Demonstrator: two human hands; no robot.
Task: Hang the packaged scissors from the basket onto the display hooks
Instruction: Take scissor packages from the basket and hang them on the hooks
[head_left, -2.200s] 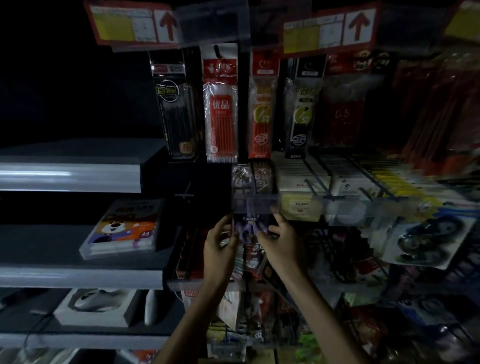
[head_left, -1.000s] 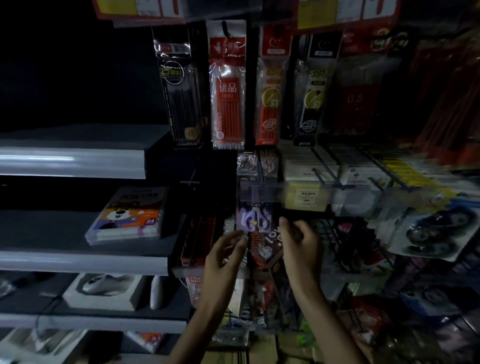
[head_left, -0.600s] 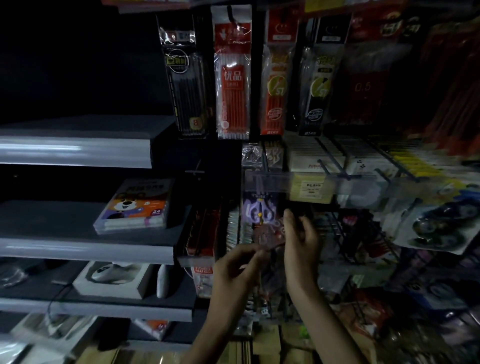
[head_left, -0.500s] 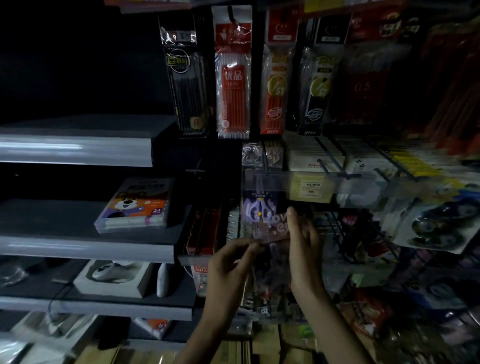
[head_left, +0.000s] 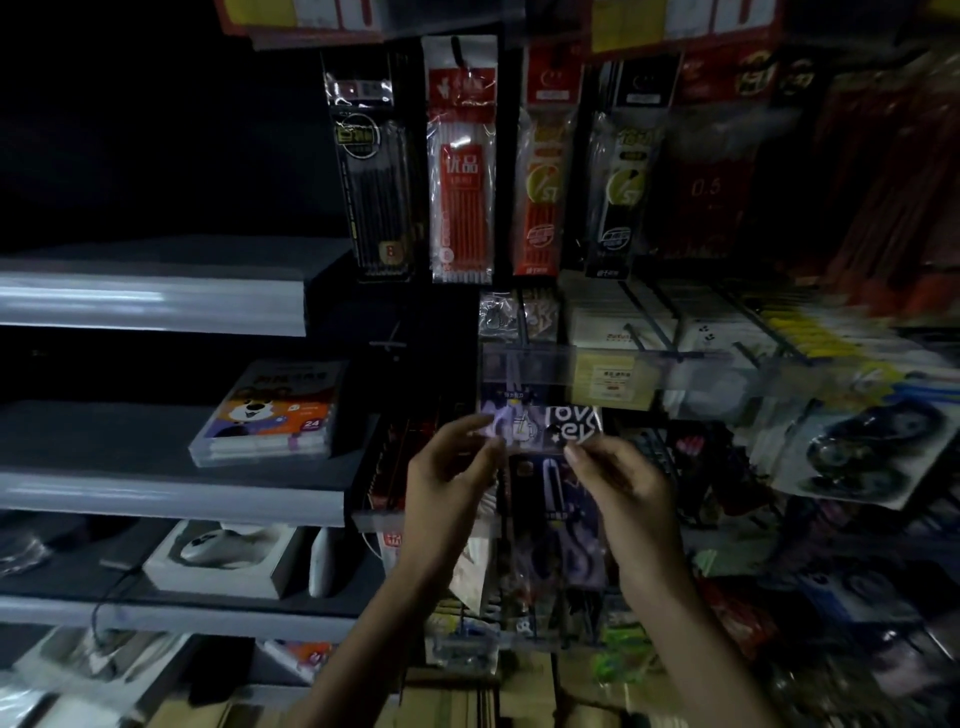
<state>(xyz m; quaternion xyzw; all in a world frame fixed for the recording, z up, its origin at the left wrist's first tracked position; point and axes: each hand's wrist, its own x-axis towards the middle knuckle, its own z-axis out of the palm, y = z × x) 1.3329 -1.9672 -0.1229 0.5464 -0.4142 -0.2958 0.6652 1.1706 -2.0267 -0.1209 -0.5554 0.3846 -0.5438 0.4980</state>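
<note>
Two bare forearms reach up from the bottom edge. The left hand (head_left: 448, 470) and the right hand (head_left: 621, 486) are raised side by side with a gap between them. Each has its fingers curled, with thumb and forefinger pinching an upper corner of the packaged scissors (head_left: 556, 496).

The dark purple pack hangs upright between the hands, its pale-lettered header card level with the fingertips and its lower part dropping between the wrists. The header sits just below a clear plastic price rail (head_left: 540, 366). Whether it is on a hook cannot be told in the dim, blurred light.

More hanging packs crowd behind and below it. Beyond the rail, wire hooks (head_left: 644, 330) carry rows of small cards. Higher up hang pen refill packs, one black (head_left: 376, 176) and one red (head_left: 462, 187).

To the left are grey shelves (head_left: 156, 309). They hold a cartoon-dog marker box (head_left: 272, 413) and, lower down, a boxed computer mouse (head_left: 223, 553).
</note>
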